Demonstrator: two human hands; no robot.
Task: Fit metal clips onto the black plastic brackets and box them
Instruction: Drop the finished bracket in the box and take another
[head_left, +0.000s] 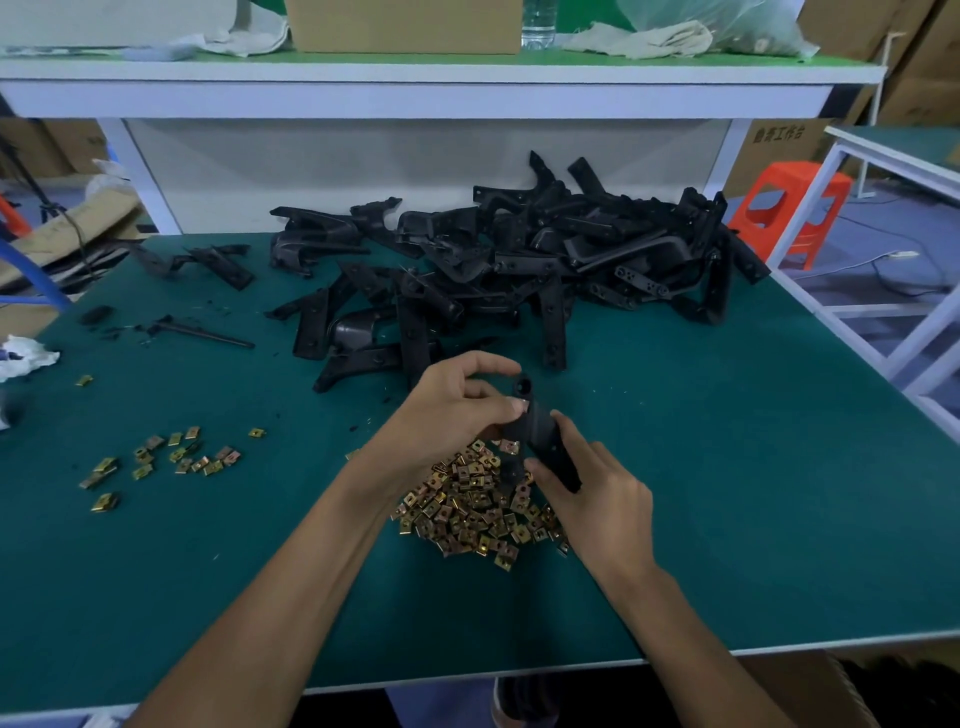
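Both hands hold one black plastic bracket (540, 431) above a heap of brass-coloured metal clips (475, 506) near the middle of the green table (727, 493). My left hand (452, 410) grips the bracket's upper end, thumb and fingers curled round it. My right hand (597, 483) grips its lower end. A single clip (508, 446) sits at the bracket's edge between the two hands. A big pile of loose black brackets (519, 260) lies behind.
A smaller scatter of clips (171, 457) lies at the left. Black scraps and a thin black strip (202, 332) lie at the far left. A raised shelf (415, 78) carries a cardboard box (405, 26). An orange stool (795, 208) stands at the right.
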